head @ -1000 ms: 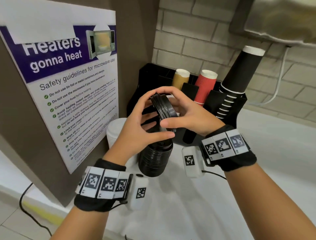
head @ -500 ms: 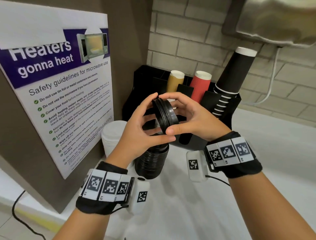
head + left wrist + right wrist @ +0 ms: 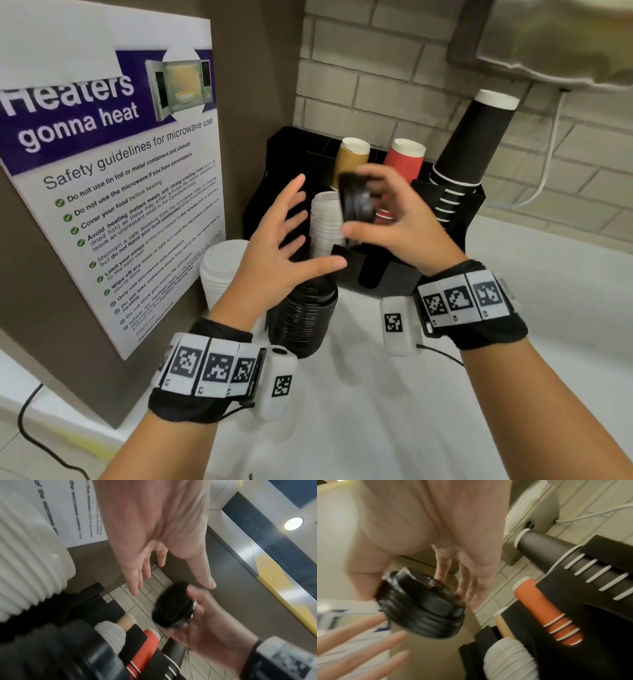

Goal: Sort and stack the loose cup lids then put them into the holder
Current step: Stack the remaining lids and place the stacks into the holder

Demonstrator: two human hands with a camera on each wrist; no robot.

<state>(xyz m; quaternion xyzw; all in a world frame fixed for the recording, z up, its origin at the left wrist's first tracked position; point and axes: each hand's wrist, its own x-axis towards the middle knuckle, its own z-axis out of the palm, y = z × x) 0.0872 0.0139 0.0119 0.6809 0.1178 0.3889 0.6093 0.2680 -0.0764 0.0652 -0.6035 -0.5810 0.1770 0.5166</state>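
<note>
Hands parted: left hand (image 3: 274, 246) released black lids (image 3: 356, 202).

Counter corner: wall notice, paper cups, wall fittings.

A microwave safety poster (image 3: 113, 178) hangs on the brown panel at left. Three sleeves of paper cups stand tilted: tan cups (image 3: 352, 156), red cups (image 3: 404, 161) and taller black cups (image 3: 476, 137) side by side. Behind them runs a pale brick wall (image 3: 370, 85). A white cable (image 3: 548, 161) hangs down the wall at right. A black cord (image 3: 30, 421) lies at lower left.
</note>
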